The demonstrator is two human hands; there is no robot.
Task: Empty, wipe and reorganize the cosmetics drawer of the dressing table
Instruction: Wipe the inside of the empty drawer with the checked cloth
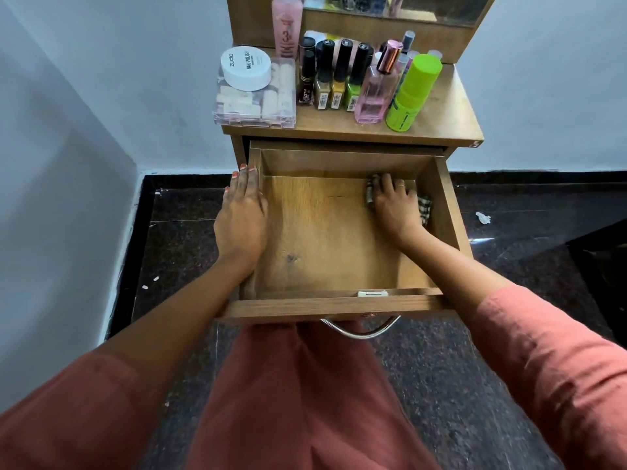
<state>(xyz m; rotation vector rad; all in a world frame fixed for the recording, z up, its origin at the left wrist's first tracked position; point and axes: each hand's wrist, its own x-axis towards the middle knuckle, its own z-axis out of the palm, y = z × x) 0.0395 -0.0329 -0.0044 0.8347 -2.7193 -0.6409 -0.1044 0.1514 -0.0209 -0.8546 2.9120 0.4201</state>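
The wooden drawer (325, 232) is pulled out toward me and holds nothing but a checked cloth (424, 208). My right hand (395, 205) presses that cloth flat against the drawer floor at the far right corner. My left hand (242, 215) lies palm down on the drawer's left side wall, fingers together. On the dressing table top (444, 120) stand several nail polish bottles (334, 79), a pink perfume bottle (376, 89), a green spray bottle (412, 93), a tall pink bottle (286, 25), and a clear box (254, 100) with a white round jar (246, 67) on it.
A mirror (393, 8) stands at the back of the table. The drawer's metal handle (359, 329) hangs over my lap. Dark granite floor (509, 218) surrounds the table, with a scrap of white paper (482, 217) on the right. White walls close in on the left.
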